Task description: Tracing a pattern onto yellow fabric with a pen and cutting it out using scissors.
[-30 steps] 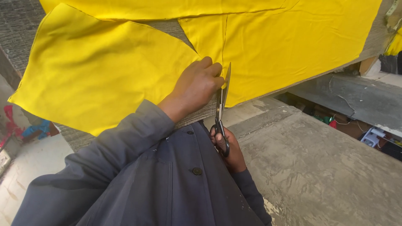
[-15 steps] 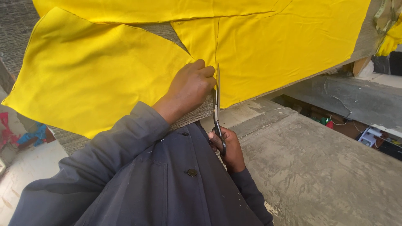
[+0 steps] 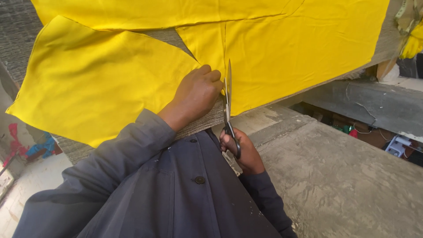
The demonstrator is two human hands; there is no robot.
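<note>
A large sheet of yellow fabric (image 3: 299, 48) lies spread over a grey table (image 3: 202, 123) and hangs off its near edge. A straight slit runs up the fabric from that edge. My left hand (image 3: 197, 93) presses flat on the cloth just left of the slit, fingers curled. My right hand (image 3: 241, 149) is below the table edge, gripping the black handles of scissors (image 3: 228, 99) whose blades point up into the slit. A separate curved yellow piece (image 3: 101, 83) lies to the left.
A rough concrete floor (image 3: 352, 185) stretches to the right below the table. A grey beam (image 3: 379, 103) and small clutter sit at the far right. Red and blue scraps (image 3: 31, 147) lie on the floor at the left. I wear a dark buttoned coat.
The scissors have moved slightly forward along the slit. My left hand stays pressed beside the blades. The view has shifted a little.
</note>
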